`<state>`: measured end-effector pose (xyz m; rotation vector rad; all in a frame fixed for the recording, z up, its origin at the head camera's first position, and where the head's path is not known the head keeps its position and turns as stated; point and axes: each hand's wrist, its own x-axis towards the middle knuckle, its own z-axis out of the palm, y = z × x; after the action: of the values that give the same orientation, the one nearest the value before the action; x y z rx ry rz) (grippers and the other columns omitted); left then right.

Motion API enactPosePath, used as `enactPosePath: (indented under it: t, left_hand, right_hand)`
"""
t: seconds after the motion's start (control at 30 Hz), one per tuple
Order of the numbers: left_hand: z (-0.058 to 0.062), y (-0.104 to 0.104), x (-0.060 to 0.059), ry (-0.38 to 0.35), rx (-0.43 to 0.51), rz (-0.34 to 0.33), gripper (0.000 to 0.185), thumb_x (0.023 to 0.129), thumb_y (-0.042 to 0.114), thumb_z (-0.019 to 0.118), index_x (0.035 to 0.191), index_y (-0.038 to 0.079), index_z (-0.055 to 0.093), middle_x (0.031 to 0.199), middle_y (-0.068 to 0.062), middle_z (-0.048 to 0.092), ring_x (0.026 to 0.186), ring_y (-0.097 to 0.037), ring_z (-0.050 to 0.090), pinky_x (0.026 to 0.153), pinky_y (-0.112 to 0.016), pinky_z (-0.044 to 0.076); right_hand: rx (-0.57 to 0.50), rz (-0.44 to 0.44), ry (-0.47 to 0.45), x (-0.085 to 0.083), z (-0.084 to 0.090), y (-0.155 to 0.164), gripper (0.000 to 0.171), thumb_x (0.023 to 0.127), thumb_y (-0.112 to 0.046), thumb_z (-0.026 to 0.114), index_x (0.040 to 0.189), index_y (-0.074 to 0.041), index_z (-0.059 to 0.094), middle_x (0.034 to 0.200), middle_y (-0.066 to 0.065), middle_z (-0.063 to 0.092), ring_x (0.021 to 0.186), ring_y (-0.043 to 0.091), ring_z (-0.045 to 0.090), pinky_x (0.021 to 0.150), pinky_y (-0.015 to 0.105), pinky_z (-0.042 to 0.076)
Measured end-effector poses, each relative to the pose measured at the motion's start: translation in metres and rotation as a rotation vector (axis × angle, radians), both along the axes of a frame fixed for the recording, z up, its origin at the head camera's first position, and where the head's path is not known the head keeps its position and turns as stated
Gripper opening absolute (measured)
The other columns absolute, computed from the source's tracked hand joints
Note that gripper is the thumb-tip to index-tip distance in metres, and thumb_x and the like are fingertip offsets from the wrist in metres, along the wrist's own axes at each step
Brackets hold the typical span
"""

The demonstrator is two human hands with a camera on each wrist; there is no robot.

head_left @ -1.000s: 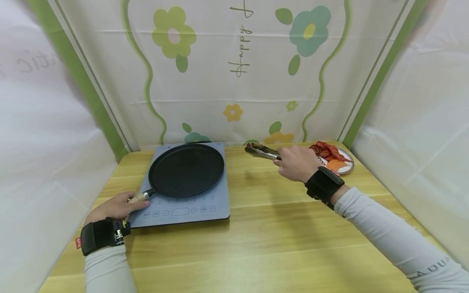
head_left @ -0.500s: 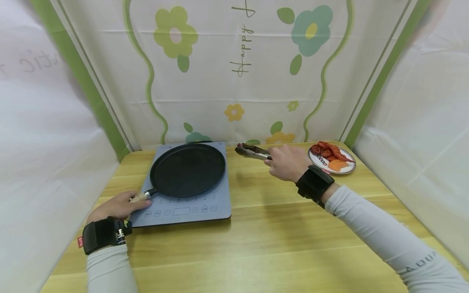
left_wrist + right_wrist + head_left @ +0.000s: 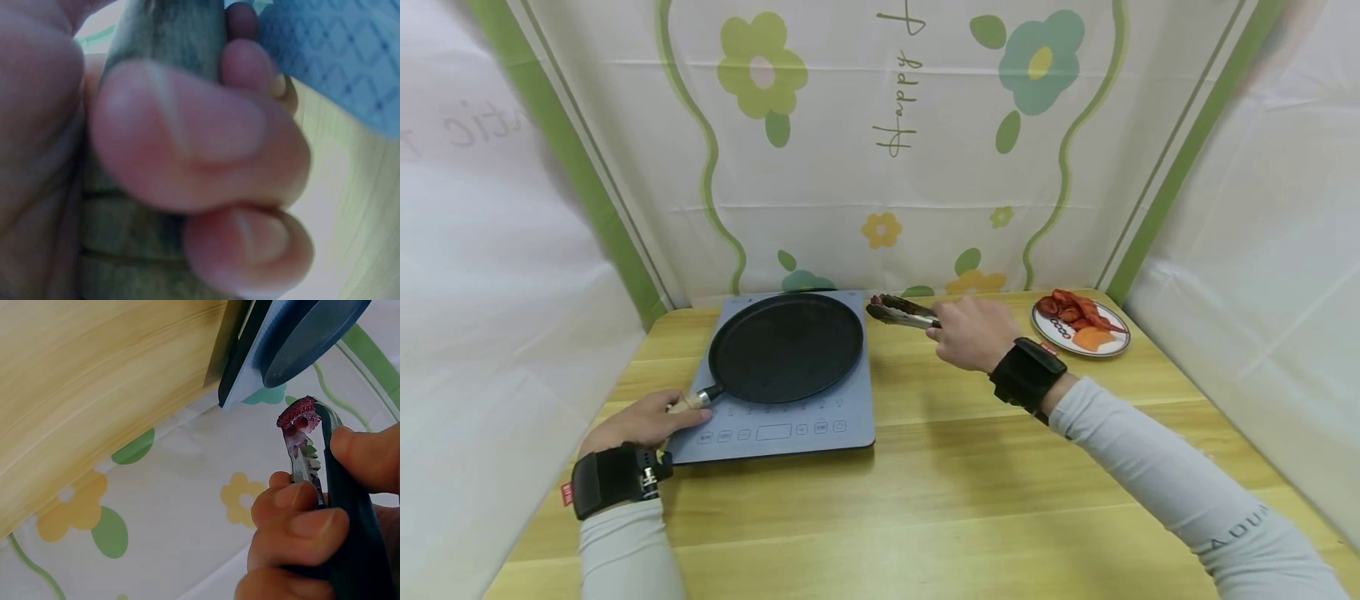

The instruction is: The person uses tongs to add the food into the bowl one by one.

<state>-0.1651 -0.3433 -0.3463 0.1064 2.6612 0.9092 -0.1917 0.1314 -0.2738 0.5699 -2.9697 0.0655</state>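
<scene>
Head view: at lower left, the left hand (image 3: pixel 643 419) grips the handle (image 3: pixel 700 398) of the black pan (image 3: pixel 786 348), located left of centre. The right hand (image 3: pixel 976 333), well apart, right of centre, grips the tongs (image 3: pixel 904 312); their tips appear just beside the pan's right edge. Left wrist view: the left hand curls round the handle. Right wrist view: right of centre, the tongs clamp a dark red piece (image 3: pixel 299 415).

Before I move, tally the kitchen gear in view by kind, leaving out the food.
Round black wooden-handled pan: 1
Metal tongs with dark grips: 1
Flat grey-blue cooktop: 1
Round white dark-rimmed plate: 1
Total: 4
</scene>
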Motion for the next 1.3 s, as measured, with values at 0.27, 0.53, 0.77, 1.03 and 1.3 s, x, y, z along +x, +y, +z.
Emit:
enactPosePath:
  t: [0.27,0.53,0.77,1.03,1.3]
  left_hand:
    - [0.000,-0.002,-0.001,0.000,0.006,-0.013,0.035,0.102,0.036,0.068,0.092,0.006,0.053,0.069,0.001,0.046,0.062,-0.016,0.047,0.058,-0.028,0.042]
    - [0.002,-0.001,0.000,0.004,0.008,-0.007,0.033,0.103,0.034,0.066,0.091,0.006,0.052,0.067,0.003,0.045,0.060,-0.014,0.046,0.057,-0.027,0.041]
    - [0.002,-0.001,0.000,-0.005,0.016,-0.004,0.030,0.104,0.030,0.066,0.092,0.005,0.053,0.064,0.004,0.043,0.057,-0.013,0.044,0.055,-0.026,0.041]
    - [0.004,0.000,0.001,-0.018,0.019,-0.001,0.030,0.103,0.030,0.066,0.093,0.005,0.054,0.062,0.004,0.042,0.055,-0.012,0.042,0.055,-0.026,0.039]
    - [0.003,0.000,-0.001,-0.018,0.011,0.001,0.030,0.103,0.030,0.066,0.094,0.004,0.054,0.064,0.004,0.043,0.057,-0.013,0.044,0.055,-0.027,0.040]
  right_hand:
    - [0.022,-0.018,-0.008,-0.003,-0.001,-0.014,0.028,0.105,-0.035,0.063,0.111,-0.009,0.071,0.064,0.002,0.055,0.054,0.017,0.052,0.047,0.030,0.036]
    - [0.036,-0.009,-0.015,-0.006,-0.005,-0.026,0.027,0.106,-0.036,0.061,0.110,-0.010,0.069,0.063,0.000,0.050,0.051,0.016,0.048,0.045,0.029,0.033]
    - [0.038,0.002,-0.023,-0.008,-0.009,-0.036,0.027,0.106,-0.035,0.062,0.106,-0.009,0.070,0.062,-0.001,0.045,0.051,0.014,0.045,0.044,0.028,0.033]
    - [0.041,0.019,-0.025,-0.010,-0.011,-0.046,0.026,0.106,-0.034,0.062,0.107,-0.009,0.070,0.059,-0.002,0.042,0.050,0.014,0.046,0.042,0.029,0.034]
    - [0.049,0.029,-0.027,-0.013,-0.015,-0.055,0.026,0.105,-0.035,0.063,0.102,-0.010,0.070,0.060,-0.003,0.042,0.050,0.013,0.044,0.042,0.028,0.033]
